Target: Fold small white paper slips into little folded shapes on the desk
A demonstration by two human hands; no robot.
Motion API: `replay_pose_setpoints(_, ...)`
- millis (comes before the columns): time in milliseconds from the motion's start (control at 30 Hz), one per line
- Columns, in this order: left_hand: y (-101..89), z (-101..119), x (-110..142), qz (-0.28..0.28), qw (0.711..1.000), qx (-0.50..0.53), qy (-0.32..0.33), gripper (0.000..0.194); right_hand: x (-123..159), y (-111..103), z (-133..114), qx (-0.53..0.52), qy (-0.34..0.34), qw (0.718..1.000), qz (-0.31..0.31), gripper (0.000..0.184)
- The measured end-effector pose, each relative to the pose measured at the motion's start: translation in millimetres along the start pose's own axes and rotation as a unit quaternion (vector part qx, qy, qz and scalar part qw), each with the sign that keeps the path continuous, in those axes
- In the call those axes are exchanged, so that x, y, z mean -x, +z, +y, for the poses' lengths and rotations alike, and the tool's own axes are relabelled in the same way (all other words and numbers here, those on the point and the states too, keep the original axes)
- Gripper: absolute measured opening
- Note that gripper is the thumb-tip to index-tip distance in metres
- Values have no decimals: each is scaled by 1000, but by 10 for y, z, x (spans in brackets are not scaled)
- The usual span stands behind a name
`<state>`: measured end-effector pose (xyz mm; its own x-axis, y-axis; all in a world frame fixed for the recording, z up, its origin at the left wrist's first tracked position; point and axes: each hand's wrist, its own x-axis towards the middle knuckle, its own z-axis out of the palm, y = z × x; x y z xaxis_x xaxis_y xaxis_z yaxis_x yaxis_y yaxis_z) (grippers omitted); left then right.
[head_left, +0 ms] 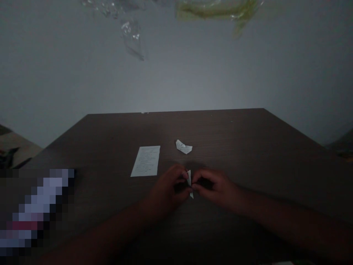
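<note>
My left hand (pixel 169 187) and my right hand (pixel 213 187) meet over the dark wooden table (pixel 248 147), both pinching a small folded piece of white paper (pixel 189 180) between their fingertips. The paper stands on edge, with a small corner poking out below the fingers. A second small folded white paper piece (pixel 183 147) lies on the table just beyond my hands. A flat white sheet with printed lines (pixel 146 161) lies to the left of it.
A pixelated blurred object (pixel 35 206) lies at the table's left front. The table's far edge meets a plain grey wall. Clear plastic (pixel 132 35) and a yellowish bag (pixel 217 9) hang at the top of the view.
</note>
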<state>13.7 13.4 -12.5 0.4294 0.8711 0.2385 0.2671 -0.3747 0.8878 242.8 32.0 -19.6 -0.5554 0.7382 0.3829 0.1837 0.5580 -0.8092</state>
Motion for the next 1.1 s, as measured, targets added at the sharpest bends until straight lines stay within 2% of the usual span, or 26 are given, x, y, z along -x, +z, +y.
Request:
replay_pose_setpoints(167, 14, 41, -9, 0, 1000, -23, 5, 20, -8, 20, 41, -49, 69, 996, 6, 9)
replay_pose_setpoints(300, 15, 8, -2, -1, 1000, 18, -12, 20, -23, 29, 69, -94, 110, 990, 2, 13)
replay_pose_setpoints(500, 36, -103, 2, 4, 994, 103, -46, 28, -32, 19, 67, -99, 115, 988, 9, 12)
replay_pose_setpoints(667, 48, -118, -11, 5, 989, 122, -85, 36, -37, 30, 38, -100, 113, 988, 15, 11)
replay_pose_setpoints(733, 56, -114, -6, 16, 990, 109, -88, 46, -34, 53, 27, -100, 114, 988, 25, 9)
replay_pose_setpoints(900, 94, -44, 48, 28, 999, -22, -34, 69, -29, 133, -10, -57, 113, 989, 75, 8)
replay_pose_setpoints(1000, 122, 32, 88, 18, 995, -92, 20, 64, -35, 145, -28, -15, 107, 990, 86, 21)
replay_pose_setpoints(1100, 142, 95, 108, -2, 991, -121, 63, 60, -43, 135, -23, -1, 116, 989, 94, 29)
